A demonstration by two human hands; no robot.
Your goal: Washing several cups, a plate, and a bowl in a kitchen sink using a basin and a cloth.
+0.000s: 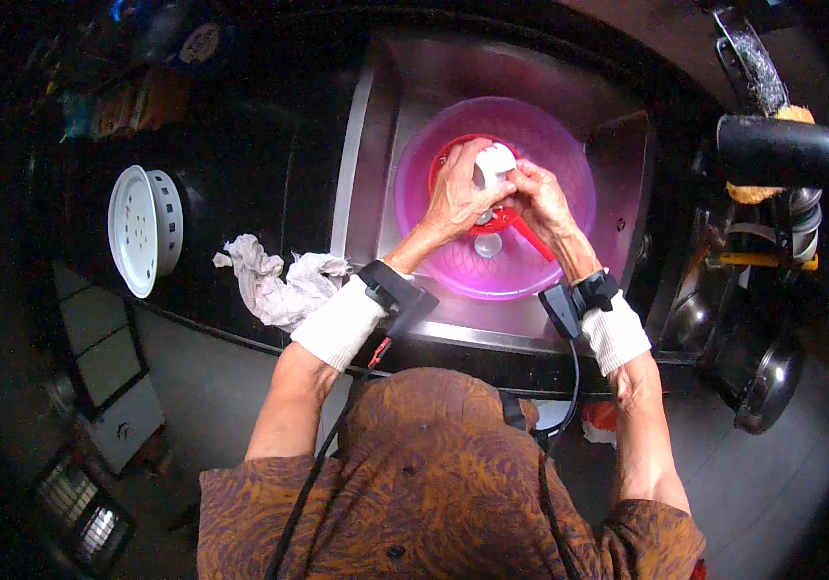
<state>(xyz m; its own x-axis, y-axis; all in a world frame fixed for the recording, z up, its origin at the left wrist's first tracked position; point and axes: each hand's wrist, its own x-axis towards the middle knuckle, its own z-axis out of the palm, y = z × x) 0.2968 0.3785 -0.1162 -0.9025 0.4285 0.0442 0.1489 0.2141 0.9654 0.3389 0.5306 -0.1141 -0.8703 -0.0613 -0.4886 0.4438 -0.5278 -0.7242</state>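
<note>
Both of my hands are over a translucent pink plastic basin (425, 261), which sits in a steel sink (367, 210). My left hand (458, 190) grips a small rounded white object (496, 161); its exact kind is unclear in the glare. The fingertips of my right hand (543, 199) pinch its near right side. Beneath the hands lies a red plastic utensil with a round body and a straight handle (532, 238), partly hidden by them. A small whitish, translucent round piece (488, 245) rests in the basin close to it.
A crumpled whitish cloth (277, 283) lies on the black counter (240, 181), left of the sink. Farther left stands a white perforated plastic basket (140, 230), tilted. Dark pans (773, 388) and steel dishes (806, 217) crowd the right side. Cables (567, 406) hang from both wrists.
</note>
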